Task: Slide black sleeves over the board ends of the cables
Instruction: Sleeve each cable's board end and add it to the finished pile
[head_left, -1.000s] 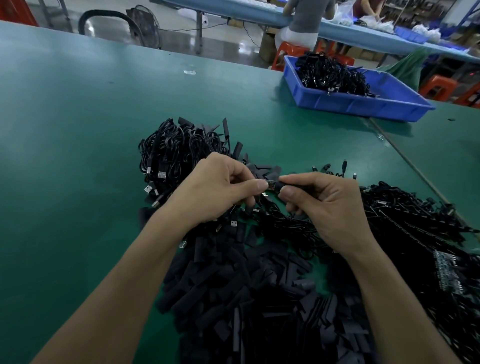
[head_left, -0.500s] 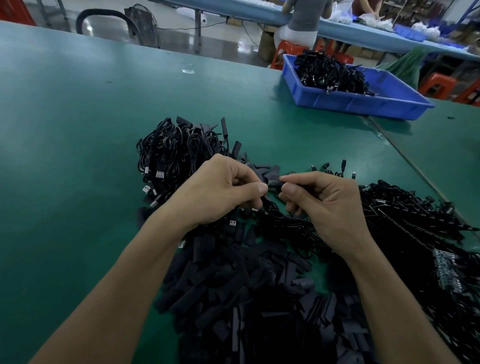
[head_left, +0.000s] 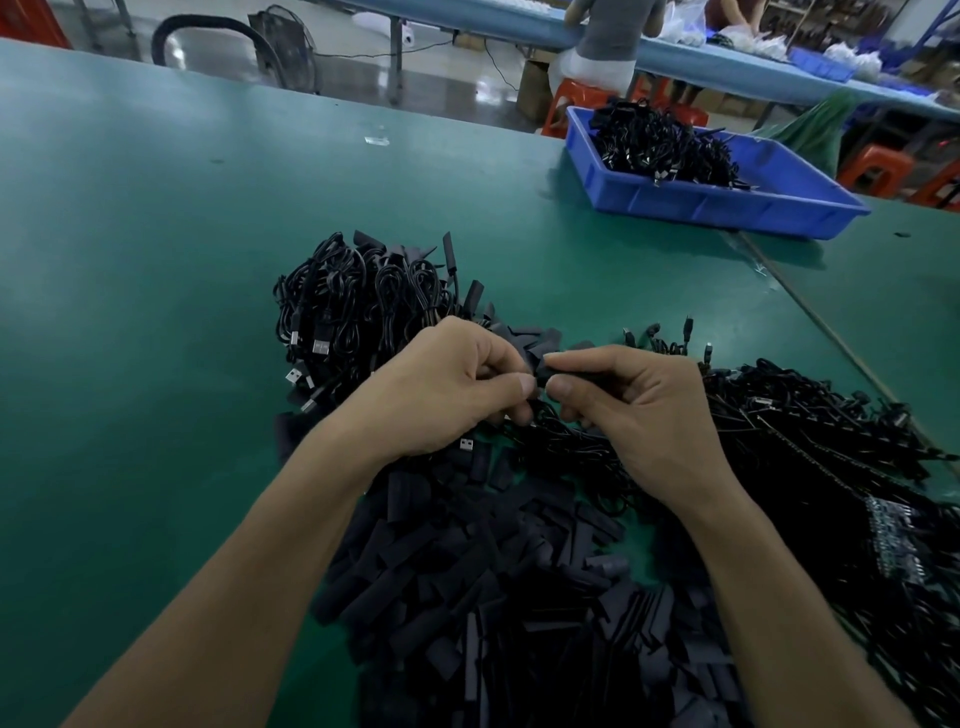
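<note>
Left grip (head_left: 457, 389) and right grip (head_left: 639, 410), fingers curled, pinch one short black sleeve (head_left: 551, 370) between their tips (its contents hidden). Nearest, flat, matte loose sleeves (head_left: 493, 597) heap on the green desk (head_left: 130, 312); glossy coiled cables (head_left: 363, 306) lie beyond, then a blue plastic tray (head_left: 727, 205).

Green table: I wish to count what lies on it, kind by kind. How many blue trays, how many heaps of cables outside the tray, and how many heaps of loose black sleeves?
Blue tray: 1
Cable heaps outside it: 2, the left heap and the right heap
Loose black sleeve heap: 1
Total: 4
</note>
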